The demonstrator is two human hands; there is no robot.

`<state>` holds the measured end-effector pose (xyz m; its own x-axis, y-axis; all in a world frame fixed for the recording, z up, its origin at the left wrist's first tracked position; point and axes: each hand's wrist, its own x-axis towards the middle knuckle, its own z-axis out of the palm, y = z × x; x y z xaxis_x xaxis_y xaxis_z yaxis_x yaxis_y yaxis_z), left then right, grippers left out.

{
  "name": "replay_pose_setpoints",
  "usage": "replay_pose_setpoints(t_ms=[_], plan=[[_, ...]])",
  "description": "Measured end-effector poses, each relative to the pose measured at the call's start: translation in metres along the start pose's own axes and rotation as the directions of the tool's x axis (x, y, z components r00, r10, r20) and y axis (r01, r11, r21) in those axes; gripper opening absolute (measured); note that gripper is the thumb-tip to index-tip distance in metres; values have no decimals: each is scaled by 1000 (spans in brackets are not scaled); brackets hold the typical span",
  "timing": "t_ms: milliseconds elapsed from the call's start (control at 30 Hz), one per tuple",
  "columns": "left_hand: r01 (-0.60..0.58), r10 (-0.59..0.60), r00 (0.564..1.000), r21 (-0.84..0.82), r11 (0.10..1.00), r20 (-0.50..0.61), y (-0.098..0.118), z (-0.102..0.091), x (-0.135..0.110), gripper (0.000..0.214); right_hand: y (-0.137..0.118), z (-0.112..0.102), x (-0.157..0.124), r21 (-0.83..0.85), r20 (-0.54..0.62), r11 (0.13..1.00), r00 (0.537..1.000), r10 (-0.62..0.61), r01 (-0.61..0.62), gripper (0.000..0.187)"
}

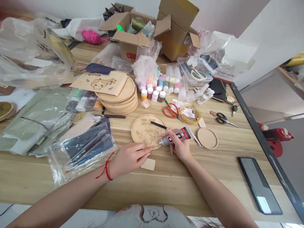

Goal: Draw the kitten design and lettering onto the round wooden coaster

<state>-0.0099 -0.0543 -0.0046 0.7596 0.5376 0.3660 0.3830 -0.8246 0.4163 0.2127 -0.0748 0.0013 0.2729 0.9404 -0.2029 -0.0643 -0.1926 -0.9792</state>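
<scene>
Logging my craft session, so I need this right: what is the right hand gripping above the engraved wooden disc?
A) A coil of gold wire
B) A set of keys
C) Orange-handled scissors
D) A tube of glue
D: the right hand grips the tube of glue, with its nozzle pointing down and left over the engraved wooden disc.

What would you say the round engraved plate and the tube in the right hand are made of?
The round engraved plate looks like pale unvarnished wood, from its matt grain and dark burnt-looking lines. The tube in the right hand has a glossy printed skin, perhaps soft plastic or thin metal; the look leaves that open.
</scene>
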Motion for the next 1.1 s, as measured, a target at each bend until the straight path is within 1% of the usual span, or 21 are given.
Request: replay_pose_setpoints(t_ms=[267,533,767,967,1100], plan=[[1,-1,1000,-11,1000,5,-1,1,-1,23,-2,0,-1,-6,-24,1000,1000,-8,8,42],[5,-5,1000,-4,1000,16,-1,2,-2,24,1,-1,-1,-8,19,1000,1000,-3,3,42],[8,-8,1000,-7,1000,0,-1,1,-2,25,-1,-1,-1,-43,-6,999,1000,-10,10,43],[14,-14,1000,-8,1000,19,0,1,-2,26,1,-1,-1,-18,15,1000,1000,0,1,42],[11,-11,1000,-4,1000,6,0,0,-1,26,-2,0,-1,-47,-17,999,1000,-7,6,43]])
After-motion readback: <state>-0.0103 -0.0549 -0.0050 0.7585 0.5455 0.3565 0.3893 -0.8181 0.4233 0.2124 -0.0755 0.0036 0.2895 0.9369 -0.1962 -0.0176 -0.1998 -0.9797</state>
